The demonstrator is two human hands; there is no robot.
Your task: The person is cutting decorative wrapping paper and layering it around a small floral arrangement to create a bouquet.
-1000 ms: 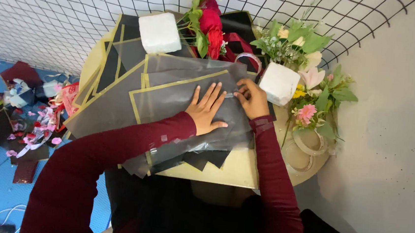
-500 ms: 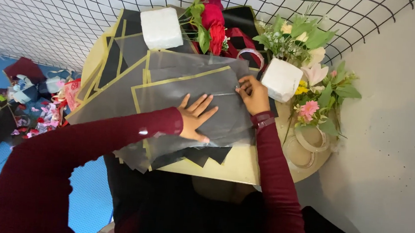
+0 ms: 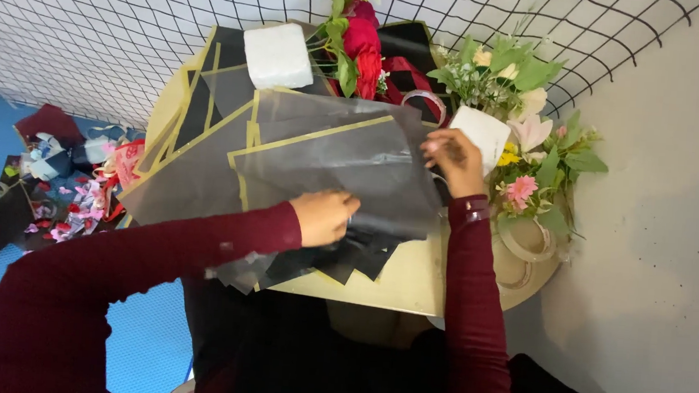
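I see a round tan table [image 3: 409, 280] under both hands, spread with translucent grey wrapping sheets [image 3: 327, 166] edged in gold — thin, glossy, overlapping. My left hand [image 3: 324, 217] is curled shut, pinching the top sheet's near edge. My right hand [image 3: 455, 157] grips its far corner, fingers bent. Beyond the left hand sits a white foam block [image 3: 277, 55] beside red roses [image 3: 363, 44]; past the right hand — mixed pale flowers [image 3: 529, 136].
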